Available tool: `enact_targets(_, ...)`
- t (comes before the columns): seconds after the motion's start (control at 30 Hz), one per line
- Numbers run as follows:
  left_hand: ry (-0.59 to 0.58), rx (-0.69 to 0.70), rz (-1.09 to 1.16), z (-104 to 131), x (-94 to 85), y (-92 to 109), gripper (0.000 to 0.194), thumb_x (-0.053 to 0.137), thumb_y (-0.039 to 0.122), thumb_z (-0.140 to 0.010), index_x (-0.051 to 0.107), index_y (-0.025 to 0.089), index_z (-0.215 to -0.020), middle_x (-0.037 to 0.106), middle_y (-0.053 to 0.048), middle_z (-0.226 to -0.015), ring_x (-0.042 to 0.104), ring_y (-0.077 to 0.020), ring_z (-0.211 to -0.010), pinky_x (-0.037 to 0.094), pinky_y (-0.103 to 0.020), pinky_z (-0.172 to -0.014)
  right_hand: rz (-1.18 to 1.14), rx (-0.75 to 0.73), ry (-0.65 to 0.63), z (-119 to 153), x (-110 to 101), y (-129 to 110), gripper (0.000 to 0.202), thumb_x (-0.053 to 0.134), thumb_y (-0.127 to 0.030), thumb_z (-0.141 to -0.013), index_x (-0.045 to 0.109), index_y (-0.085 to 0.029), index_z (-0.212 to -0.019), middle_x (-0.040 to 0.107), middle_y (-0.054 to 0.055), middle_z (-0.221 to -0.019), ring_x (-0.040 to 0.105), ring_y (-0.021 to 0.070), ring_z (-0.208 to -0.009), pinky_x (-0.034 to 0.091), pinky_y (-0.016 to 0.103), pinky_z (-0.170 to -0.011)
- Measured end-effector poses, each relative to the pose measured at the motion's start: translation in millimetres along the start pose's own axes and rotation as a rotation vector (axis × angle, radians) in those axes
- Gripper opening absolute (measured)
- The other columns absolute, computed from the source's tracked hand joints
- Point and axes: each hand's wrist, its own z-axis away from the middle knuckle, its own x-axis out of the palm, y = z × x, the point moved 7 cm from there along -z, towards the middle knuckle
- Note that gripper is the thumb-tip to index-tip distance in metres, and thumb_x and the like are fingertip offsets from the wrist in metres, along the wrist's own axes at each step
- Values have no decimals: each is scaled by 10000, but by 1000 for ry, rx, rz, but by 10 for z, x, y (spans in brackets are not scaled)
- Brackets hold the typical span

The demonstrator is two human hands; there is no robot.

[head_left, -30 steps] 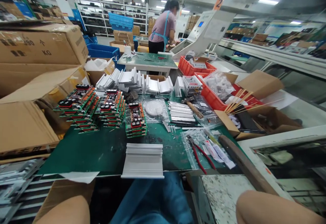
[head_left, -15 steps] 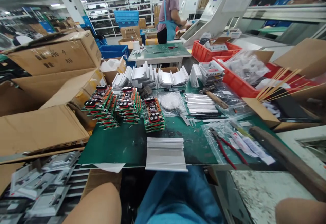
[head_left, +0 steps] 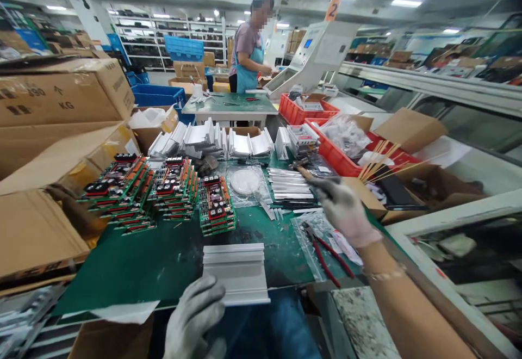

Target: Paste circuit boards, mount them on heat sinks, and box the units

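Note:
A silvery metal profile (head_left: 234, 274) with ridged edges lies at the front edge of the green-topped table (head_left: 142, 272). My left hand (head_left: 196, 315), in a pale work glove, is by its near left corner, fingers loosely bent and thumb apart, with nothing held. My gloved right hand (head_left: 346, 212) stretches out to the right, its fingers over the end of the wooden handle of a hammer (head_left: 304, 171). Blur hides whether they grip it. Below that hand, red-handled pliers (head_left: 322, 253) lie on a clear plastic bag.
Stacked circuit boards (head_left: 216, 204) stand left of centre. Behind them are more metal profiles (head_left: 199, 133). Thin metal strips (head_left: 291, 185) lie by a plastic disc (head_left: 244, 181). Cardboard boxes (head_left: 61, 92) crowd the left, a red crate (head_left: 338, 144) the right. A co-worker (head_left: 247, 49) stands beyond.
Both gloved hands have come into view, the left beside the metal profile, the right at the hammer's handle. The camera view has tilted up and turned right. The profile still lies at the table edge.

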Motion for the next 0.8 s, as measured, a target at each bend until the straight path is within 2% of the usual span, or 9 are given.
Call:
enact_targets(0.07,44,53,10,-71,58,-36,260,412,352,-998,590,207,-1119,714,-84,-1033,643,-228,-1096,581,-407,-879,-17,-22,-61,-75,200,-27,261,533,-198,-936,734,-236,-1096,704,75,-1108,651,205,-1029,501,293,-895)
enact_targets(0.23,43,147,-51,-100,164,-15,207,521,212,-892,623,224,-1072,757,-41,-928,705,-208,-971,571,-369,-907,6,4,-107,-216,625,83,173,622,-151,-852,759,-220,-932,739,70,-987,672,212,-962,494,302,-893)
enact_targets(0.33,78,144,-74,-111,158,-13,202,524,183,-876,627,212,-1047,757,-43,-913,709,-206,-950,565,-358,-909,4,22,-81,-242,657,125,157,615,-156,-849,751,-215,-898,725,85,-1015,657,228,-989,486,324,-905)
enact_targets(0.43,97,134,-87,-158,110,3,177,515,186,-893,629,210,-1027,752,-37,-902,705,-198,-938,555,-355,-909,-23,4,-66,-176,563,31,151,592,-163,-862,739,-189,-890,702,109,-993,641,247,-984,485,349,-897)
enact_targets(0.5,110,108,-108,-214,46,19,159,522,182,-900,633,216,-1008,746,-31,-895,699,-195,-916,547,-353,-893,-60,-39,-86,-33,481,-153,165,566,-162,-881,727,-181,-914,690,104,-971,640,233,-960,491,341,-883)
enact_targets(0.57,142,58,-143,-290,-43,37,144,528,186,-911,637,212,-1001,735,-52,-918,688,-200,-905,540,-343,-844,-129,-132,-159,220,428,-456,180,542,-172,-908,712,-201,-959,679,73,-967,645,195,-923,501,299,-846)
enact_targets(0.67,160,8,-178,-435,-127,112,143,506,245,-954,633,205,-1009,726,-74,-928,674,-198,-856,511,-331,-770,-307,-393,-387,791,429,-1052,178,528,-229,-950,688,-240,-1027,658,41,-937,640,163,-843,504,265,-753)
enact_targets(0.73,102,17,-144,-530,-96,190,169,456,244,-986,624,228,-974,718,-10,-802,651,-157,-713,474,-311,-709,-386,-482,-461,1148,416,-1302,177,522,-252,-964,672,-252,-1058,660,36,-920,644,156,-813,502,251,-702)
enact_targets(0.8,32,33,-90,-585,-28,257,230,405,221,-1010,612,247,-913,678,58,-666,601,-121,-580,435,-299,-659,-375,-529,-433,1390,382,-1377,188,502,-253,-973,656,-261,-1080,675,34,-897,656,161,-772,499,257,-654)
